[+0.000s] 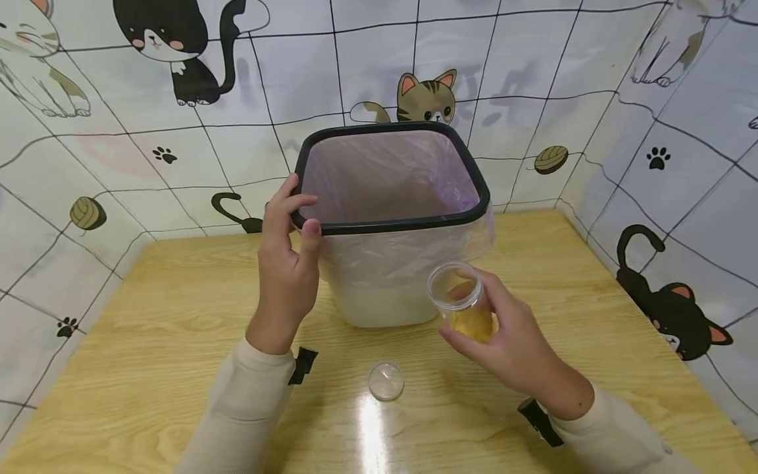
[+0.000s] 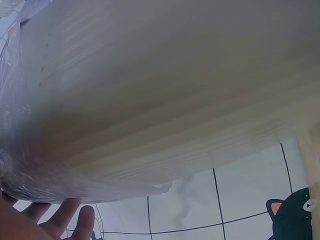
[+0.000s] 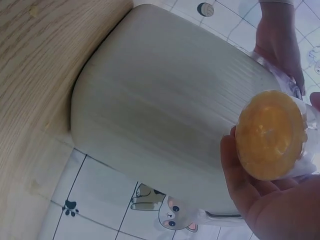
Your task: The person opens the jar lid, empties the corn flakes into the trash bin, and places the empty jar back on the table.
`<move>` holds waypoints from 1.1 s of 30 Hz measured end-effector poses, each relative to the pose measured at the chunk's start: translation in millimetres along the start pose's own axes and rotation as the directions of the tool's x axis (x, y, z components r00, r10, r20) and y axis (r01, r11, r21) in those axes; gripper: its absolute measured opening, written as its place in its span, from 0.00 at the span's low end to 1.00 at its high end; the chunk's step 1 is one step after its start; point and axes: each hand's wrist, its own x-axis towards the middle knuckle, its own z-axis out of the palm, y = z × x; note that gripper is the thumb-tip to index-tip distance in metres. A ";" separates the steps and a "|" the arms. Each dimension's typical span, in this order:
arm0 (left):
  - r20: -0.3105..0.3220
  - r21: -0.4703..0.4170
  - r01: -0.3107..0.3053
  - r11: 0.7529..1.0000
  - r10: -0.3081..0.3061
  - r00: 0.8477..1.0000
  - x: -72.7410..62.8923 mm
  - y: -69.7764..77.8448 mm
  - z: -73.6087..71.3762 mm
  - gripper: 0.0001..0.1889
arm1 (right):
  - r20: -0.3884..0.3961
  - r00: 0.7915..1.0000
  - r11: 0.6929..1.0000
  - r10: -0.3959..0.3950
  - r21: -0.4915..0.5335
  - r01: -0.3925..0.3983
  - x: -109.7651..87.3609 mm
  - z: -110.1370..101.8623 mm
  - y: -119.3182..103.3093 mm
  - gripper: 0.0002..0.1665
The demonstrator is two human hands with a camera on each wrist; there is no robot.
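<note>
A clear round lid (image 1: 386,382) lay near a black-rimmed translucent bin (image 1: 393,228); the left hand (image 1: 284,266) gripped the bin, the right hand (image 1: 516,337) a clear yellow-bottomed plastic jar (image 1: 466,317).

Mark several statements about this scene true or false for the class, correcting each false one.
1. The right hand holds a clear jar. True.
2. A clear round disc lies on the tabletop. True.
3. The jar is empty. False: yellow contents show in it.
4. The left hand lies flat on the tabletop. False: it grips the black rim of the bin.
5. A plastic bag lines the bin. True.
6. The disc covers the jar's mouth. False: the mouth is uncovered.
</note>
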 end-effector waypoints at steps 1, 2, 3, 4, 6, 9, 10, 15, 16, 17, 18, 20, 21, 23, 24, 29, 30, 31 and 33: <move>-0.004 -0.003 0.003 1.000 -0.003 1.000 -0.4 -0.2 -0.9 0.39 | 0.006 1.000 1.000 0.006 0.016 -0.006 0.4 -1.1 -1.8 0.50; -0.007 -0.002 0.007 1.000 -0.008 1.000 -1.0 -0.3 -2.0 0.39 | 0.013 1.000 0.999 0.014 0.038 -0.015 1.0 -2.7 -4.0 0.50; -0.010 -0.003 0.009 1.000 -0.009 1.000 -1.7 -0.3 -3.2 0.39 | 0.017 1.000 0.998 0.021 0.062 -0.022 1.8 -4.5 -6.6 0.50; -0.011 -0.005 0.011 1.000 -0.011 1.000 -2.3 -0.3 -4.3 0.39 | 0.014 1.000 0.996 0.027 0.085 -0.028 2.8 -6.6 -9.3 0.50; -0.016 -0.012 0.010 1.000 -0.011 1.000 -3.1 -0.4 -5.7 0.39 | -0.009 1.000 0.992 0.027 0.121 -0.026 6.0 -11.7 -14.4 0.50; -0.015 -0.018 0.003 1.000 -0.003 1.000 -3.0 -0.2 -6.4 0.39 | -0.066 0.998 0.990 0.023 0.142 -0.013 13.3 -22.0 -19.1 0.49; -0.018 -0.022 0.000 1.000 0.000 1.000 -2.8 -0.2 -6.3 0.39 | -0.083 0.996 0.991 0.025 0.132 -0.014 15.9 -25.8 -19.9 0.49; -0.016 -0.023 -0.009 1.000 0.009 1.000 -2.3 -1.4 -6.3 0.39 | -0.129 0.989 0.997 0.073 0.042 -0.068 28.3 -41.9 -21.0 0.47; -0.014 -0.023 -0.010 1.000 0.010 1.000 -2.2 -1.5 -6.2 0.39 | -0.132 0.988 0.997 0.081 0.021 -0.079 30.7 -44.2 -20.8 0.47; -0.011 -0.024 -0.011 1.000 0.011 1.000 -2.1 -1.8 -5.9 0.39 | -0.134 0.987 0.996 0.089 0.006 -0.089 32.9 -46.1 -20.6 0.46; -0.011 -0.026 -0.012 1.000 0.012 1.000 -2.2 -1.9 -5.5 0.39 | -0.135 0.987 0.996 0.092 -0.007 -0.093 35.1 -48.1 -20.4 0.46; -0.014 -0.028 -0.017 0.999 0.017 1.000 -2.0 -2.0 -4.1 0.39 | -0.136 0.986 0.995 0.092 -0.030 -0.097 39.8 -51.2 -19.3 0.45; -0.016 -0.029 -0.019 0.999 0.019 1.000 -2.1 -2.1 -3.2 0.39 | -0.135 0.987 0.994 0.090 -0.044 -0.097 41.9 -52.6 -18.8 0.45; -0.016 -0.028 -0.022 0.999 0.022 1.000 -2.3 -1.8 -1.5 0.39 | -0.133 0.987 0.993 0.086 -0.069 -0.095 45.4 -55.6 -18.2 0.45; -0.018 -0.023 -0.025 0.999 0.024 1.000 -2.4 -1.6 -0.9 0.39 | -0.132 0.988 0.992 0.085 -0.087 -0.096 47.5 -57.3 -18.3 0.46; -0.020 -0.005 -0.038 0.999 0.037 0.999 -0.3 0.3 0.1 0.37 | -0.129 0.990 0.978 0.061 -0.193 -0.085 61.7 -70.4 -23.2 0.45; -0.022 -0.008 -0.038 0.999 0.038 0.999 0.3 0.5 0.3 0.36 | -0.126 0.991 0.973 0.054 -0.214 -0.081 65.3 -73.6 -24.8 0.45; -0.021 -0.012 -0.037 0.999 0.037 0.999 0.9 0.7 0.4 0.36 | -0.120 0.992 0.970 0.048 -0.231 -0.075 69.0 -76.8 -26.3 0.45; -0.020 -0.015 -0.033 0.999 0.032 0.999 0.9 1.1 0.5 0.36 | -0.099 0.994 0.965 0.042 -0.255 -0.066 76.3 -82.0 -28.8 0.43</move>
